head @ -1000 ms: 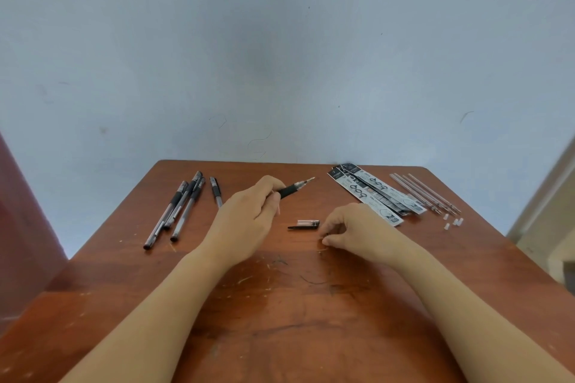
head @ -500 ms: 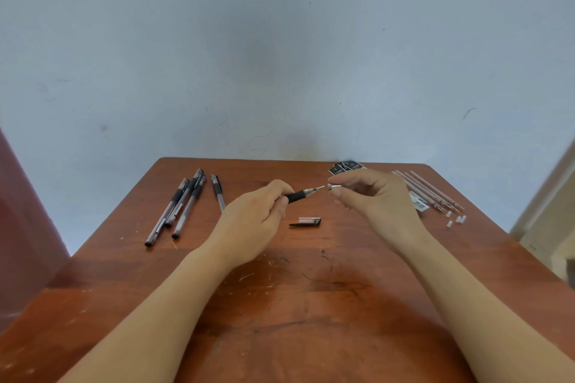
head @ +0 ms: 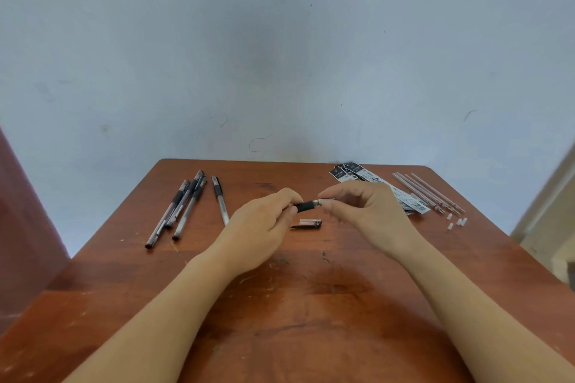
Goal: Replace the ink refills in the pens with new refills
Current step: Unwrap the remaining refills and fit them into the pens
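Observation:
My left hand grips a pen by its barrel, black grip section pointing right, held just above the wooden table. My right hand pinches the pen's metal tip cone between thumb and forefinger. The pen's cap lies on the table right below the pen. Several other pens lie at the back left, one of them apart from the bundle. Bare refills lie at the back right.
Black-and-white refill packets lie behind my right hand, partly hidden by it. A few small white caps sit near the refills by the right table edge. A pale wall stands right behind the table.
My right hand rose from the table beside the cap, carrying a small metal tip cone to the pen's tip, and now pinches it there. The left hand holds the pen nearly still.

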`<act>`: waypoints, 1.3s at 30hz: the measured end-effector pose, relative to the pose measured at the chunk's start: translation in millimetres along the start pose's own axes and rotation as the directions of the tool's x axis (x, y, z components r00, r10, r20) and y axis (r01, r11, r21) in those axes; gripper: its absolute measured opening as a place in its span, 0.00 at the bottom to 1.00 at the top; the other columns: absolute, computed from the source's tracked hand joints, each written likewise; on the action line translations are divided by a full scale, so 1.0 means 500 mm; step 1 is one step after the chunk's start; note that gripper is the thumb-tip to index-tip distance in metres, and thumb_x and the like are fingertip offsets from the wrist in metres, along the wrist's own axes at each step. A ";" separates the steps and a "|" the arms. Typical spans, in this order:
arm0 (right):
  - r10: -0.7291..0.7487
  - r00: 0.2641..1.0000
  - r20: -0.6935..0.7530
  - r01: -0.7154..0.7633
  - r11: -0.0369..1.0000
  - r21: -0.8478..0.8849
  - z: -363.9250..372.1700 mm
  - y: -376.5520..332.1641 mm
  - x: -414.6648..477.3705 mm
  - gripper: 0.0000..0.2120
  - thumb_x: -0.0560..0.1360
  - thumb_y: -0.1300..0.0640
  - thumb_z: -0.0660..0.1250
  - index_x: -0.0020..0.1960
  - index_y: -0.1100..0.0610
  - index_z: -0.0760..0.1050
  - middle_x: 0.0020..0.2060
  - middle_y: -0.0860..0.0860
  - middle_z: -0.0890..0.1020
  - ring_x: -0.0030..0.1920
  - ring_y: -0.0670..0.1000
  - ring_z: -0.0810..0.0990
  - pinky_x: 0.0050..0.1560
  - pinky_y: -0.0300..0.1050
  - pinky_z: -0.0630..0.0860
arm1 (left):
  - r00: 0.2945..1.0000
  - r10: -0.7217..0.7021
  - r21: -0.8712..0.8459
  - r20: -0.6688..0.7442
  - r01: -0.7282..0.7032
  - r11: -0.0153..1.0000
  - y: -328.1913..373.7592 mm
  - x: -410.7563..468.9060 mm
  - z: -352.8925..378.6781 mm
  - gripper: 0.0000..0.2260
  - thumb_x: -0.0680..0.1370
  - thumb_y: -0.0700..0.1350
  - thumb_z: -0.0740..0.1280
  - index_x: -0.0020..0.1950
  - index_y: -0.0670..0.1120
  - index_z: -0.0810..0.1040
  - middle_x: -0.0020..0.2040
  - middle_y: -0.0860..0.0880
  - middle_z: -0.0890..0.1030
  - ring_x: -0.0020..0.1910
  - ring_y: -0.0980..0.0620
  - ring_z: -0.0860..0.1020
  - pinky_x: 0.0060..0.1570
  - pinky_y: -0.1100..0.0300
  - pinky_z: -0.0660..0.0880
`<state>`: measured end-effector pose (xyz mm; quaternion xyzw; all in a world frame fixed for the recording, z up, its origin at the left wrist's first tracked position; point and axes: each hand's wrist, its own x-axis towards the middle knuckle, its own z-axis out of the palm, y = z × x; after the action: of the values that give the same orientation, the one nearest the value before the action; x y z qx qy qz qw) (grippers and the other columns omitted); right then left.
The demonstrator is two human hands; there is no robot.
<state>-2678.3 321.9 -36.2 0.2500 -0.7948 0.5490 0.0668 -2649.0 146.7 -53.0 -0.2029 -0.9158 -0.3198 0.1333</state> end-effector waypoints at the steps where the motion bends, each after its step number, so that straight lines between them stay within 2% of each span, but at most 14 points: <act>1: 0.004 1.000 0.011 -0.004 1.000 -0.008 -0.002 0.000 0.000 0.09 0.70 0.63 0.70 0.37 0.50 0.79 0.24 0.44 0.78 0.27 0.41 0.74 0.35 0.35 0.71 | 1.000 0.002 -0.002 0.005 -0.002 1.000 0.000 0.000 0.000 0.06 0.79 0.44 0.55 0.49 0.53 0.69 0.37 0.53 0.74 0.34 0.56 0.70 0.37 0.58 0.68; 4: 0.013 0.999 0.041 -0.009 0.995 -0.103 -0.005 -0.002 -0.001 0.09 0.72 0.59 0.68 0.34 0.51 0.77 0.24 0.45 0.77 0.26 0.42 0.72 0.33 0.35 0.69 | 1.000 0.009 0.005 0.013 -0.009 1.000 -0.001 0.000 0.001 0.06 0.79 0.45 0.55 0.51 0.51 0.70 0.37 0.54 0.74 0.35 0.55 0.70 0.39 0.58 0.68; 7: 0.018 0.999 0.050 -0.007 0.979 -0.202 0.000 0.001 -0.002 0.15 0.75 0.54 0.64 0.30 0.55 0.75 0.23 0.46 0.75 0.25 0.43 0.71 0.31 0.35 0.67 | 1.000 0.016 0.007 0.013 -0.016 1.000 0.001 0.000 0.001 0.07 0.80 0.45 0.55 0.52 0.50 0.71 0.38 0.54 0.74 0.36 0.54 0.71 0.40 0.58 0.69; 10: 0.015 1.000 0.013 -0.011 0.976 -0.216 0.002 -0.002 -0.001 0.11 0.74 0.50 0.63 0.33 0.48 0.74 0.25 0.45 0.76 0.28 0.42 0.72 0.34 0.36 0.67 | 1.000 0.012 -0.001 0.000 -0.012 1.000 0.003 0.001 0.000 0.07 0.80 0.45 0.54 0.53 0.50 0.71 0.39 0.52 0.75 0.38 0.53 0.72 0.41 0.57 0.69; 12: 0.029 0.999 0.017 -0.026 0.987 -0.157 -0.002 -0.007 0.000 0.03 0.73 0.52 0.66 0.41 0.44 0.74 0.33 0.45 0.77 0.32 0.42 0.73 0.37 0.35 0.69 | 1.000 0.006 0.005 -0.004 -0.006 1.000 0.002 0.001 -0.001 0.07 0.80 0.45 0.54 0.53 0.50 0.70 0.39 0.53 0.75 0.38 0.53 0.72 0.41 0.58 0.69; 14: 0.015 1.000 0.022 -0.012 0.994 -0.108 -0.008 -0.006 0.000 0.08 0.71 0.57 0.69 0.45 0.45 0.75 0.32 0.43 0.77 0.31 0.40 0.72 0.35 0.30 0.69 | 1.000 0.006 0.005 -0.004 -0.006 1.000 0.003 0.001 -0.001 0.07 0.80 0.45 0.54 0.53 0.50 0.70 0.38 0.54 0.74 0.37 0.54 0.72 0.40 0.58 0.68; 18: 0.018 0.999 0.037 -0.015 0.997 -0.077 -0.004 -0.003 0.000 0.06 0.71 0.61 0.68 0.38 0.52 0.77 0.22 0.43 0.76 0.25 0.39 0.71 0.30 0.29 0.67 | 1.000 0.015 0.012 0.003 -0.015 1.000 0.003 0.001 -0.001 0.07 0.80 0.45 0.54 0.53 0.50 0.70 0.37 0.55 0.73 0.36 0.55 0.71 0.39 0.59 0.68; 22: 0.020 0.997 0.069 -0.008 0.985 -0.174 0.004 0.003 -0.003 0.15 0.75 0.55 0.63 0.33 0.60 0.76 0.24 0.50 0.78 0.24 0.43 0.72 0.30 0.34 0.68 | 1.000 0.022 0.026 0.012 -0.023 0.999 0.002 0.000 0.000 0.07 0.80 0.45 0.54 0.53 0.50 0.70 0.37 0.56 0.73 0.37 0.54 0.72 0.40 0.58 0.69; 24: 0.019 0.997 0.073 -0.003 0.977 -0.214 0.001 0.001 -0.003 0.13 0.74 0.52 0.63 0.35 0.57 0.77 0.24 0.47 0.78 0.25 0.42 0.72 0.32 0.36 0.69 | 1.000 0.019 0.028 0.013 -0.019 0.999 0.003 0.000 0.001 0.07 0.80 0.46 0.54 0.54 0.50 0.70 0.37 0.56 0.73 0.37 0.55 0.71 0.40 0.58 0.69; 26: 0.031 0.996 0.080 -0.018 0.987 -0.157 -0.006 -0.003 0.000 0.02 0.72 0.53 0.66 0.41 0.47 0.76 0.26 0.43 0.78 0.27 0.41 0.73 0.34 0.35 0.70 | 1.000 0.015 0.027 0.008 -0.015 1.000 0.003 0.001 0.001 0.07 0.80 0.46 0.54 0.54 0.50 0.70 0.38 0.55 0.73 0.37 0.54 0.72 0.40 0.58 0.69; 27: 0.026 0.997 0.074 -0.017 0.993 -0.120 -0.010 0.000 0.003 0.05 0.71 0.54 0.68 0.43 0.45 0.75 0.29 0.44 0.79 0.29 0.42 0.74 0.35 0.37 0.70 | 1.000 0.014 0.029 0.004 -0.014 0.999 0.002 0.002 0.001 0.07 0.80 0.46 0.54 0.54 0.50 0.70 0.38 0.55 0.74 0.37 0.54 0.72 0.39 0.58 0.69; 29: 0.013 0.997 0.070 -0.007 0.997 -0.077 -0.015 -0.001 0.004 0.09 0.70 0.60 0.70 0.42 0.46 0.76 0.31 0.45 0.79 0.31 0.46 0.74 0.35 0.40 0.70 | 1.000 0.015 0.038 0.004 -0.015 0.999 0.001 0.002 0.001 0.07 0.80 0.46 0.53 0.53 0.50 0.70 0.37 0.55 0.73 0.36 0.56 0.71 0.37 0.60 0.68; 32: 0.002 0.996 0.084 0.005 0.997 -0.082 -0.010 0.000 0.002 0.08 0.71 0.63 0.69 0.38 0.51 0.77 0.25 0.44 0.78 0.26 0.43 0.73 0.31 0.32 0.68 | 1.000 0.019 0.061 0.016 -0.020 0.998 0.001 0.001 0.001 0.08 0.80 0.46 0.53 0.53 0.50 0.70 0.36 0.57 0.71 0.34 0.58 0.69 0.35 0.63 0.65; 39: -0.008 0.994 0.111 0.029 0.981 -0.190 -0.003 0.009 0.001 0.08 0.74 0.59 0.65 0.36 0.52 0.75 0.23 0.47 0.76 0.23 0.41 0.72 0.29 0.29 0.68 | 0.999 0.024 0.090 0.032 -0.027 0.996 -0.003 0.003 0.003 0.08 0.80 0.45 0.53 0.53 0.50 0.70 0.35 0.58 0.70 0.35 0.58 0.69 0.38 0.62 0.66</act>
<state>-2680.7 324.3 -39.2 0.2796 -0.8438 0.4551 0.0519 -2651.2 146.9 -54.4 -0.2132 -0.9286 -0.2733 0.1325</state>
